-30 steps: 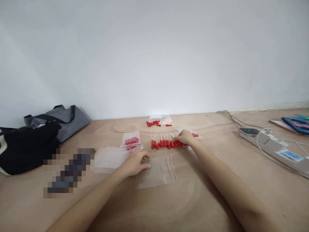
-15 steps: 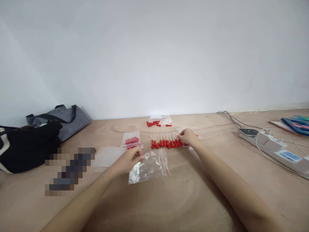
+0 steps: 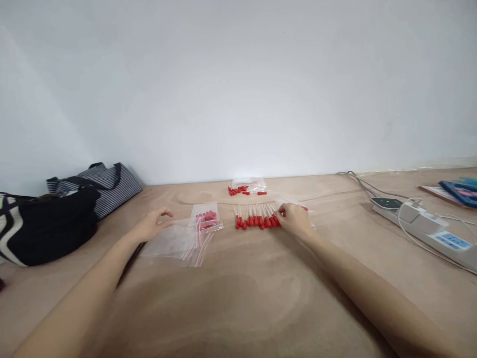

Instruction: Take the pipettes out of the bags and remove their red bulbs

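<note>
A row of pale sticks with red bulb-like ends [image 3: 257, 220] lies on the table in front of me. At its right end is my right hand [image 3: 296, 219], thumb and fingers pinched together against the last sticks; what is between the fingertips is hidden. My left hand [image 3: 152, 224] hovers at the left with thumb and finger apart, holding nothing. Just right of it, clear zip bags [image 3: 175, 241] with red seal lines lie overlapping. Behind them rests a small zip bag with red pieces [image 3: 206, 216] inside. Another clear bag [image 3: 307, 215] with something red is partly hidden behind my right hand.
At the back, loose red pieces [image 3: 238, 190] lie by a clear bag [image 3: 248, 183] near the wall. A black bag [image 3: 55, 226] and a striped bag [image 3: 112, 184] stand left. A white power strip [image 3: 439, 233] with cables and blue-framed items [image 3: 462, 193] are at right.
My left hand has moved left and let go of the clear zip bag, which now lies with the other bag at the left. My right hand stays at the row's right end, slightly lower.
</note>
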### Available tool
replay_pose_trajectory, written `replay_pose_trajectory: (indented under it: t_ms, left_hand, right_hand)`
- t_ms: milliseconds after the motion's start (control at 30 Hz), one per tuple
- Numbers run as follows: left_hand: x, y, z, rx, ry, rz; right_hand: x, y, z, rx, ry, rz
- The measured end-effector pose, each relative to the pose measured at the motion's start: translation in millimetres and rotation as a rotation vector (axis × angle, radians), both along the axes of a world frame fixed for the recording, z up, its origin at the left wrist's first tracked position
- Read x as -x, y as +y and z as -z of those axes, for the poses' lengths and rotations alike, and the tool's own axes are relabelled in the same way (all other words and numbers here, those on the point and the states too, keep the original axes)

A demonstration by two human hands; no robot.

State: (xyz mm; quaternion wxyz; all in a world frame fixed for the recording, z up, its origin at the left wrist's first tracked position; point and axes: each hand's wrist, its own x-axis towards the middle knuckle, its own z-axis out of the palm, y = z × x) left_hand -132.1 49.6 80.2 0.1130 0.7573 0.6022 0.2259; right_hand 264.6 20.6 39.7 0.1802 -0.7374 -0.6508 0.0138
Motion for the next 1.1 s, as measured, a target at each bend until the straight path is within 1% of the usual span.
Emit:
replay_pose_trajectory:
  t_ms: [67,133,200,300,367,433,567,667,733,800,867,933,1033,1100]
  left_hand:
    - [-10.7,-0.1,7.3,-0.084,0.076,0.029]
    - [-28.5,-3.0,12.6,-0.093,0.134,0.106]
    - [-49.3,-6.3,15.2,-0.088,0.192,0.197]
    - [-74.7,-7.0,16.9,-0.091,0.307,0.287]
    - [-83.5,-4.2,18.8,-0.085,0.389,0.315]
    - [-86.2,-0.2,22.3,-0.094,0.466,0.337]
    - [-84.8,6.3,29.6,-0.144,0.594,0.332]
    - [-86.6,9.0,30.8,-0.158,0.63,0.314]
    - [-90.4,9.9,28.4,-0.181,0.636,0.268]
    - [-96.4,9.1,23.4,-0.226,0.636,0.194]
    - [-105.0,4.7,16.6,-0.251,0.645,0.131]
    - [-116.1,-4.9,10.2,-0.232,0.671,0.114]
    - [-135.3,-28.3,6.0,-0.177,0.689,0.174]
    - [-147.7,-46.2,8.4,-0.118,0.627,0.235]
  right_hand:
    - [3.0,-14.1,7.3,-0.087,-0.055,-0.08]
    - [5.7,-28.7,15.9,-0.133,-0.092,-0.184]
    - [7.5,-41.0,23.8,-0.155,-0.106,-0.252]
    - [7.7,-51.3,31.4,-0.188,-0.098,-0.302]
    - [7.0,-52.9,33.2,-0.208,-0.084,-0.313]
    - [6.5,-52.1,33.4,-0.216,-0.066,-0.31]
    - [7.3,-49.6,33.2,-0.209,-0.049,-0.308]
    - [8.6,-49.2,34.9,-0.225,-0.057,-0.331]
    - [9.2,-49.5,36.7,-0.254,-0.057,-0.347]
    - [9.7,-49.9,38.4,-0.289,-0.047,-0.362]
    - [10.3,-50.2,39.7,-0.311,-0.033,-0.383]
    - [11.1,-50.5,40.4,-0.306,-0.019,-0.406]
    - [12.7,-50.9,39.8,-0.252,-0.007,-0.424]
    - [13.6,-51.7,38.0,-0.203,0.008,-0.431]
